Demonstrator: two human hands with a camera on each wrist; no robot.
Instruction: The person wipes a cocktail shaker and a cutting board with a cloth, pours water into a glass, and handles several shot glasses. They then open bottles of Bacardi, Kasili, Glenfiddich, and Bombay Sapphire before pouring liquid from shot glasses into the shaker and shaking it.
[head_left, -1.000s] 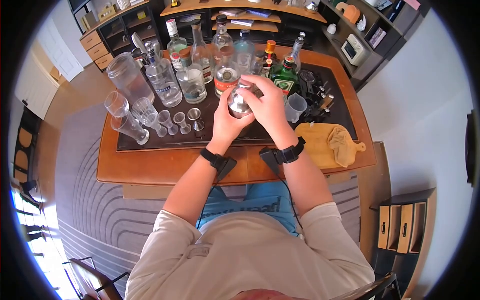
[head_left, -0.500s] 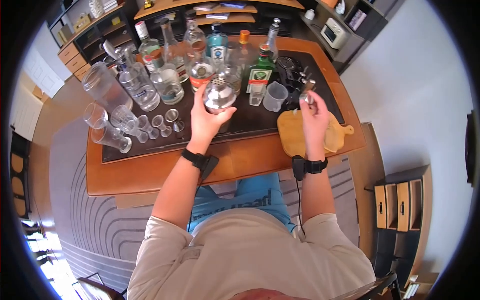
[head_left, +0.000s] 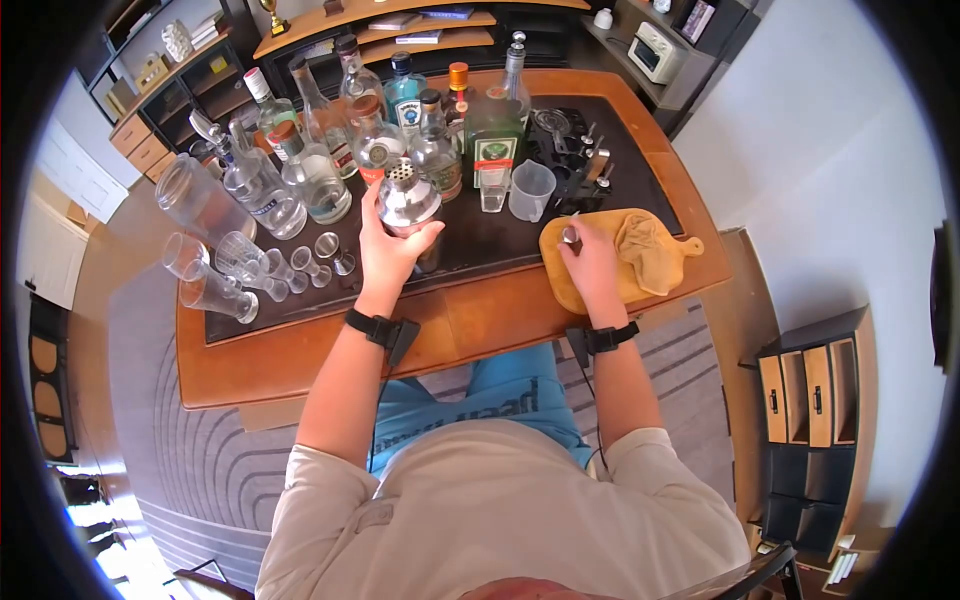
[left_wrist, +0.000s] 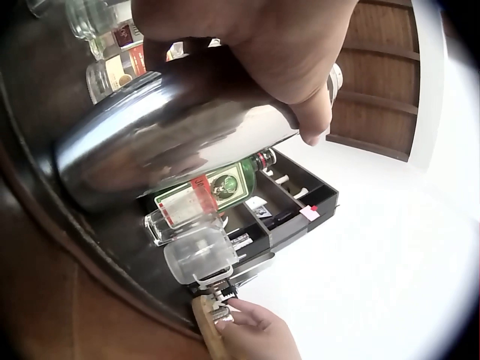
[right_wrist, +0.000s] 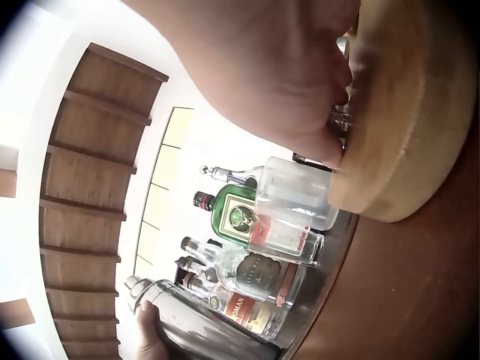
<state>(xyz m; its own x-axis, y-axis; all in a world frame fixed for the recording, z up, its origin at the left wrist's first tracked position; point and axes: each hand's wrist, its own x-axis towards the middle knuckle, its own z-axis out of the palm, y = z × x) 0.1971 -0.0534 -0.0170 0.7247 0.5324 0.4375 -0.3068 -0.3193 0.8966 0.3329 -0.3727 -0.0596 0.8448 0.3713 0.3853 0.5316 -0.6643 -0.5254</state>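
Note:
A steel cocktail shaker (head_left: 410, 208) stands upright on the dark table top, its capless strainer top showing small holes. My left hand (head_left: 388, 262) grips its side, with the thumb on the near right. In the left wrist view the shaker's shiny body (left_wrist: 172, 124) lies under the palm. My right hand (head_left: 597, 265) pinches the small steel shaker cap (head_left: 570, 235) at the left part of the wooden cutting board (head_left: 565, 275). The right wrist view hides most of the cap behind the fingers. A crumpled brown cloth (head_left: 650, 255) lies on the board, right of that hand.
Several liquor bottles (head_left: 318, 185) crowd behind the shaker, with a green bottle (head_left: 495, 135) on the right. A plastic measuring cup (head_left: 532, 190) stands between shaker and board. Glasses (head_left: 215, 290), a jigger (head_left: 335, 252) and a pitcher (head_left: 200, 200) are at left; bar tools (head_left: 590, 170) lie behind the board.
The two hands were together on the shaker's top. Then the right hand lifted the cap off and carried it right, and it has since come down to the board. The left hand stays on the shaker.

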